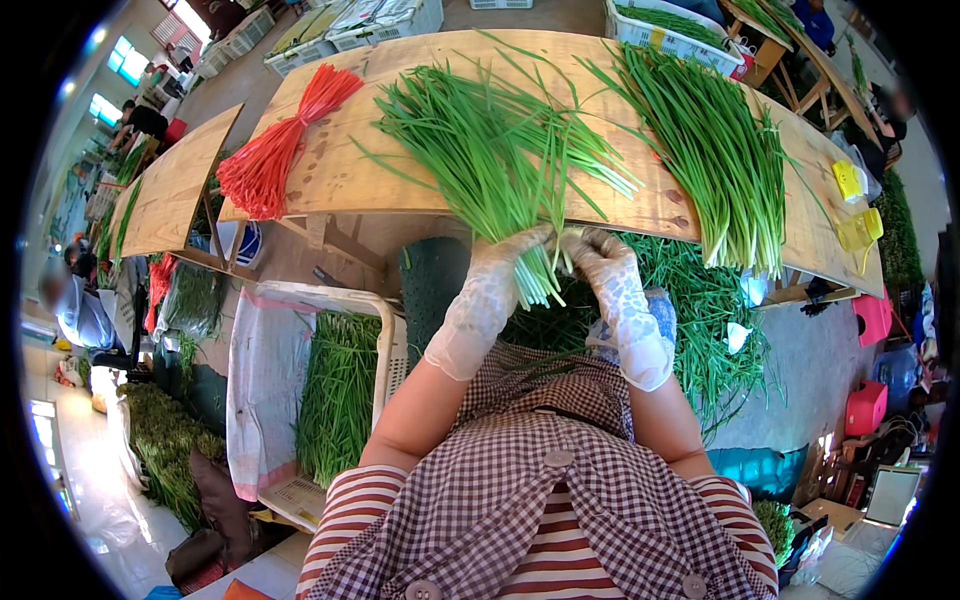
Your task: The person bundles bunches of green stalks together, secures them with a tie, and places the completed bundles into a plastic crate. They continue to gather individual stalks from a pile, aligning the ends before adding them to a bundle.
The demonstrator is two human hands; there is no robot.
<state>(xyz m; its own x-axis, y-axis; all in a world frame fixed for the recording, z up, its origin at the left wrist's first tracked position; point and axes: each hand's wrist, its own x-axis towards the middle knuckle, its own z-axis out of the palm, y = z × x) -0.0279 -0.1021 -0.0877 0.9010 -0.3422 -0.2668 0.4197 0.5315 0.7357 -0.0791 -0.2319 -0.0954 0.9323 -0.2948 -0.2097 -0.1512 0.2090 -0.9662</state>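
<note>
My left hand, in a thin whitish patterned glove, is closed round the lower stalks of a bunch of green chives. The leaves fan out over the table, and the pale cut ends hang below the hand. Close beside it, my right hand, gloved alike, has its fingers pinched together at a few chive stalks along the bunch's right side. Behind the bunch lies a smaller spread of loose chives. A large pile of chives rests to the right, its pale ends toward me.
Red ties lie bundled at the table's left. Yellow containers stand at its right end. A white crate of greens is by my left side. Loose leaves heap below the table edge. Other people work farther off.
</note>
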